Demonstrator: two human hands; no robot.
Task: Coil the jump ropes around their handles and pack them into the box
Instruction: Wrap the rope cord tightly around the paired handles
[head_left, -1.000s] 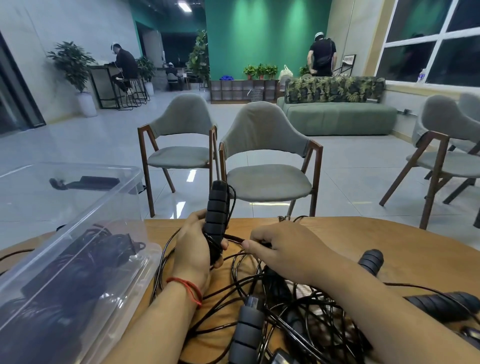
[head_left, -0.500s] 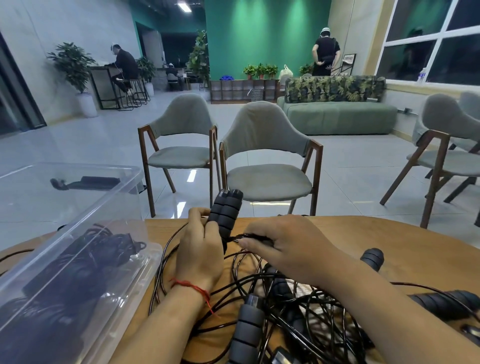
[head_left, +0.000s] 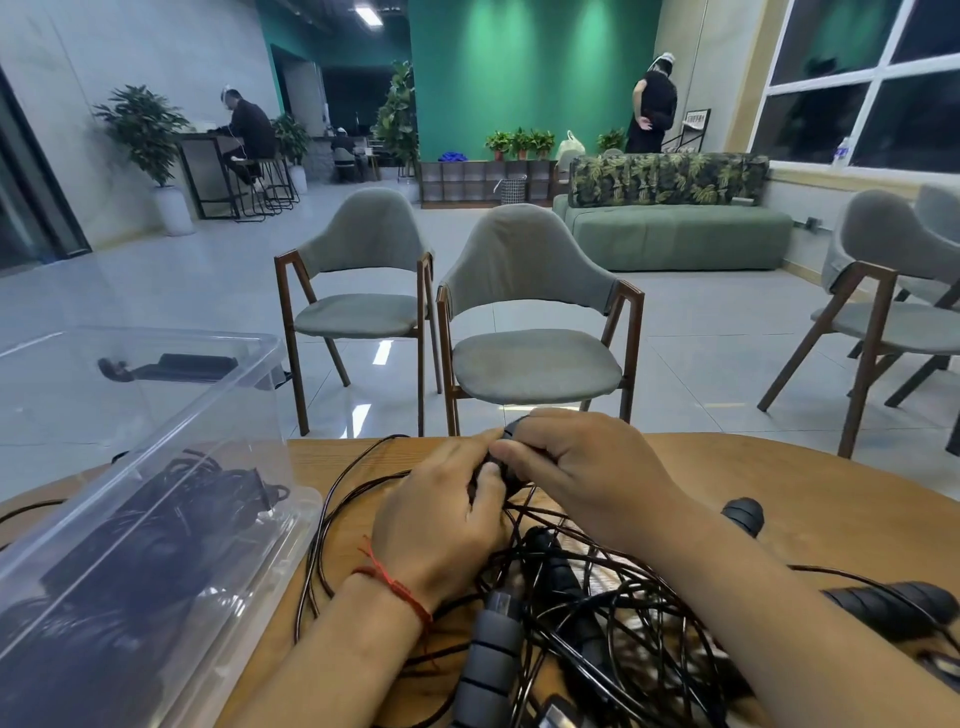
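Centre of frame: left hand (head_left: 441, 525) and right hand (head_left: 582, 475) both curl fingers round the black foam jump-rope handle (head_left: 510, 429) between them, its axis apparently pointing up-frame.

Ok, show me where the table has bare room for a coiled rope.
Bare wood lies on the table's far right, between the right hand, the far edge and the lone handle. Crowded: the rope tangle in front; cord loops fill the strip beside the box.

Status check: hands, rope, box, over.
Left hand and right hand both grip black jump-rope handle. Clear plastic box holds coiled black ropes. Tangled black cords crowd wooden table.
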